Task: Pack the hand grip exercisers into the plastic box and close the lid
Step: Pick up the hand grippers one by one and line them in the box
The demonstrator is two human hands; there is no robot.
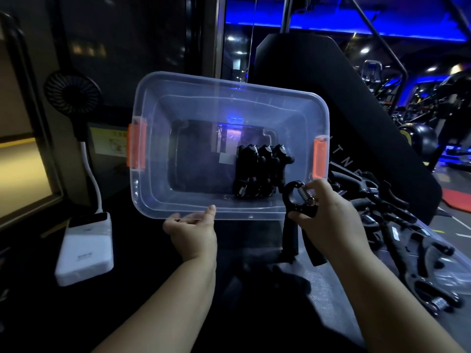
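One hand grip exerciser (299, 202), gripped at its spring end by your right hand (331, 215) at the near rim of the clear plastic box (178, 98), which your left hand (191, 230) holds tilted: nest it flush beside the packed exercisers (260, 171) at the box's right end.

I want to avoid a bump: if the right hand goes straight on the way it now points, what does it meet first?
Probably the near rim of the plastic box, touched by the hand grip exerciser the right hand holds; if it clears the rim, the packed exercisers inside. Depth is unclear.
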